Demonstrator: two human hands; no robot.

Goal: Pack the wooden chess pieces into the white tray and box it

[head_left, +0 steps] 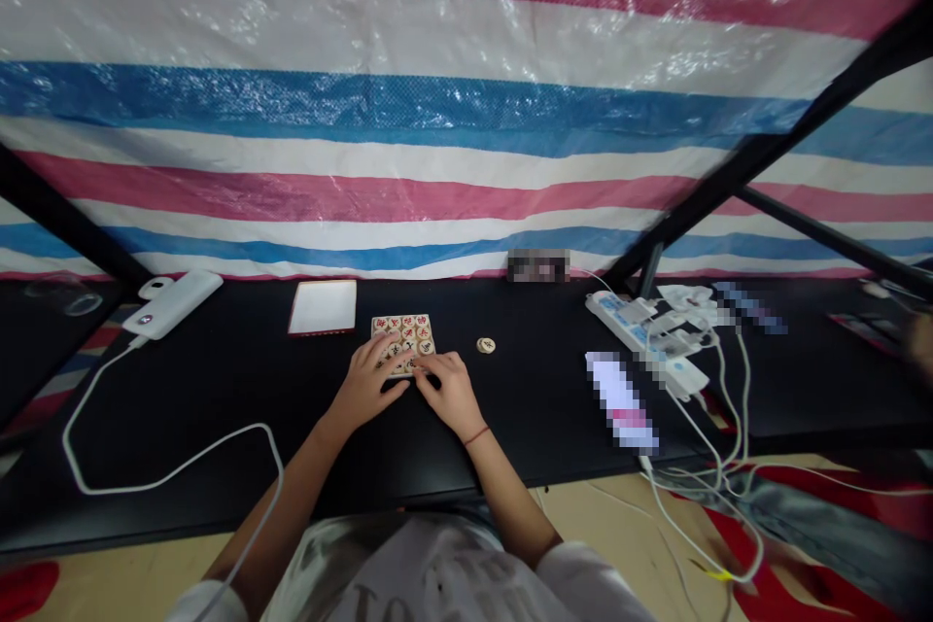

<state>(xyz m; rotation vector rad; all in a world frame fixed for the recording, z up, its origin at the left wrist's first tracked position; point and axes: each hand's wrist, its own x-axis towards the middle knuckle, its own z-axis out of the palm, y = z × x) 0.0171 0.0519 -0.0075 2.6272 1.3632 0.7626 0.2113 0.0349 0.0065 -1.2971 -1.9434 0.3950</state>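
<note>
A tight square block of round, pale wooden Chinese chess pieces with red and dark characters (402,337) sits on a black tabletop (219,389), and both hands are gathered on it. The left hand (371,384) lies over the block's left and near side, its fingers spread across the pieces, while the right hand (452,394), with a thin red string bracelet (476,435) at its wrist, comes in at the near right corner. The hands are together, nearly meeting at the block, but whether they are pinching any piece cannot be told from this view. Just right of the block lies a single round wooden piece (486,345), apart from the rest. Left of the block are a flat white tablet with a red edge (323,307) and a white power bank (172,303) with a white cable (167,457); well right of it is a white power strip (645,340). For neat work on pieces like these, light, flat fingertip pressure along the block's edges seems best, as it keeps the rows from sliding apart.
</note>
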